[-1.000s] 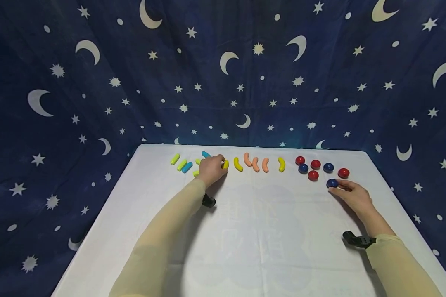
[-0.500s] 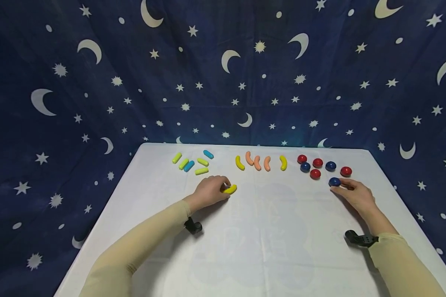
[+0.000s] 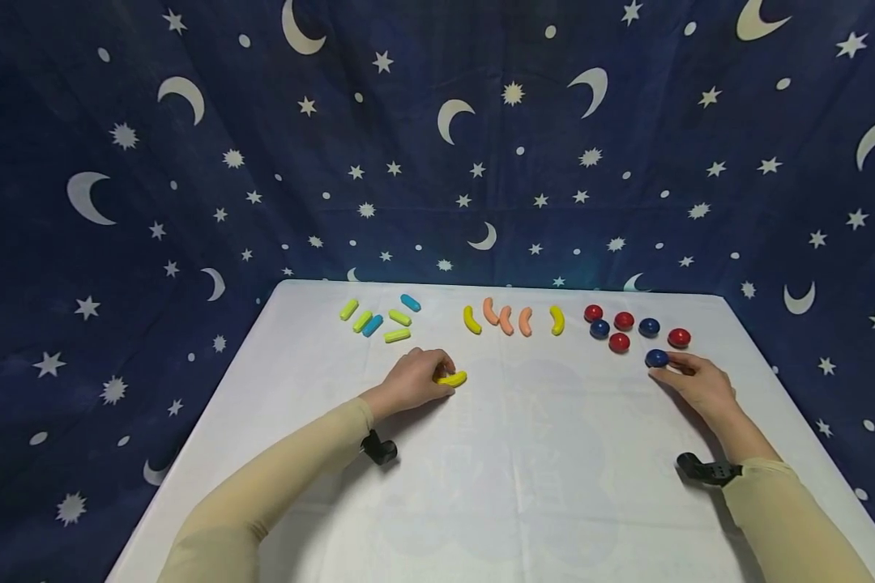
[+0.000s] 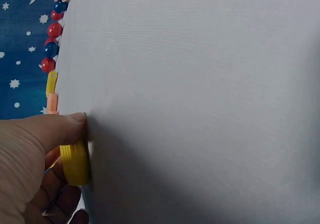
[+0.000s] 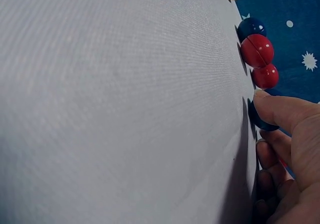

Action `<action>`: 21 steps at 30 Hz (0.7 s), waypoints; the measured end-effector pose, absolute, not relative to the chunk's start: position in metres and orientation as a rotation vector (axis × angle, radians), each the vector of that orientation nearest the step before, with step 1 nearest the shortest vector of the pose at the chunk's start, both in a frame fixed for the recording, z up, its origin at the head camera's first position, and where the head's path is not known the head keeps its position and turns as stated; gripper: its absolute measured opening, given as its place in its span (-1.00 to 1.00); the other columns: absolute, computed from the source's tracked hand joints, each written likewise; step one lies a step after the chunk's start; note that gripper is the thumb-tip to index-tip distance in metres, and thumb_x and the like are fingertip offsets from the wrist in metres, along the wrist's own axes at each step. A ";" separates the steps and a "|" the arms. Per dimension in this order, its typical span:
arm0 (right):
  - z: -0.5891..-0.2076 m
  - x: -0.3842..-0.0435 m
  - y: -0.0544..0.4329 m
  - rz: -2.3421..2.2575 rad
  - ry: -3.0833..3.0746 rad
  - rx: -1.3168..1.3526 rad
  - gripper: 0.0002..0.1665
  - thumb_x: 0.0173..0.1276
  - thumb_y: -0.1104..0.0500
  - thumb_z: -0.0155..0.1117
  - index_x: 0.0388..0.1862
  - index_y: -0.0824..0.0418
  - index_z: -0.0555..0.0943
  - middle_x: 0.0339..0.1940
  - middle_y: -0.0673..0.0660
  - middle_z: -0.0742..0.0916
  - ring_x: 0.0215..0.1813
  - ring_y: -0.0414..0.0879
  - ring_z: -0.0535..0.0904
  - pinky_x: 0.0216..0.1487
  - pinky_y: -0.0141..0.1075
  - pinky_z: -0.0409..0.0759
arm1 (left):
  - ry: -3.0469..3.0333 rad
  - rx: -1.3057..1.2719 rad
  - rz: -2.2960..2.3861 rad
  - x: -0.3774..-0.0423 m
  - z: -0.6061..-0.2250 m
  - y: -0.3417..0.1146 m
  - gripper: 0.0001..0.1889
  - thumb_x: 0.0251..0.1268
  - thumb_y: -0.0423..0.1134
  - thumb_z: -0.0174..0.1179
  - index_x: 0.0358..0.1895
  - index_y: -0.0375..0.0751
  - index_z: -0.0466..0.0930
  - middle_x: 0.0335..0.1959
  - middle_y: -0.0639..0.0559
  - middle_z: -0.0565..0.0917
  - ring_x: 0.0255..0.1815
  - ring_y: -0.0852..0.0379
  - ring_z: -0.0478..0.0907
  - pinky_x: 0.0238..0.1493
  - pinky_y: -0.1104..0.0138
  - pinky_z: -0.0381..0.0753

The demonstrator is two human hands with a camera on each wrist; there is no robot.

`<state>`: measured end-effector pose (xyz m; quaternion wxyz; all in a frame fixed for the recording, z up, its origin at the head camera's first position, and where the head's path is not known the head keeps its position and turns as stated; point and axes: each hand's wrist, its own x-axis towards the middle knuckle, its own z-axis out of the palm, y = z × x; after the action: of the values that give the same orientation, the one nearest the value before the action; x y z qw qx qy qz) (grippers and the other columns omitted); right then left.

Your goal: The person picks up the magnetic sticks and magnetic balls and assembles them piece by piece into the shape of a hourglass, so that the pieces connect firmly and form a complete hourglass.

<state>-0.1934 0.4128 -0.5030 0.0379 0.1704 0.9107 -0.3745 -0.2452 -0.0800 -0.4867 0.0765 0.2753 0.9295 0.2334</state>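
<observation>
In the head view my left hand [image 3: 416, 380] pinches a small yellow toy banana [image 3: 455, 379] at the white tabletop, left of centre. The left wrist view has this yellow banana [image 4: 74, 164] between thumb and fingers, its ridged side showing. Over on the right, my right hand [image 3: 702, 390] holds a glossy dark blue ball [image 3: 656, 359] between thumb and fingertips, at the front of a group of red and blue balls. From the right wrist, the thumb covers part of that blue ball [image 5: 261, 118]; a red ball [image 5: 265, 76] lies just beyond it.
Along the back lie lime green pieces [image 3: 397, 334], blue short sticks [image 3: 373, 325], yellow bananas [image 3: 471, 320] and salmon-pink curved pieces [image 3: 506, 321]. Several red balls [image 3: 619, 342] and blue balls [image 3: 649, 327] stand at back right. A dark star-and-moon cloth [image 3: 437, 162] rises behind the table [image 3: 510, 502].
My left hand has drawn the yellow banana from the back row toward the front, uncovering the green and blue pieces. The right hand stays at the blue ball.
</observation>
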 end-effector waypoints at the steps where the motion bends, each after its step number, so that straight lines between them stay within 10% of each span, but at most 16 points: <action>1: -0.503 -0.194 0.413 -1.147 2.796 0.519 0.08 0.42 -0.33 0.24 0.56 0.41 0.21 0.50 0.56 0.29 0.51 0.56 0.04 0.36 0.46 0.07 | 2.770 0.811 0.723 -0.245 -0.486 -0.080 -0.69 0.24 -0.07 0.48 -0.05 -0.08 0.65 -0.30 0.17 0.60 -0.24 0.13 0.41 -0.14 0.24 0.40; 21: -0.504 -0.196 0.413 -1.157 2.766 0.558 0.10 0.41 -0.39 0.21 0.58 0.37 0.22 0.51 0.54 0.29 0.51 0.54 0.08 0.36 0.45 0.11 | 2.635 0.559 0.895 -0.250 -0.484 -0.086 -0.76 0.45 -0.02 0.27 -0.04 -0.09 0.69 -0.29 0.14 0.64 -0.31 0.16 0.52 -0.19 0.27 0.53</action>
<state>-0.1963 0.4134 -0.5036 0.0459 0.1827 0.9061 -0.3789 -0.2499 -0.0859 -0.4842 0.1511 0.1945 0.9177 0.3118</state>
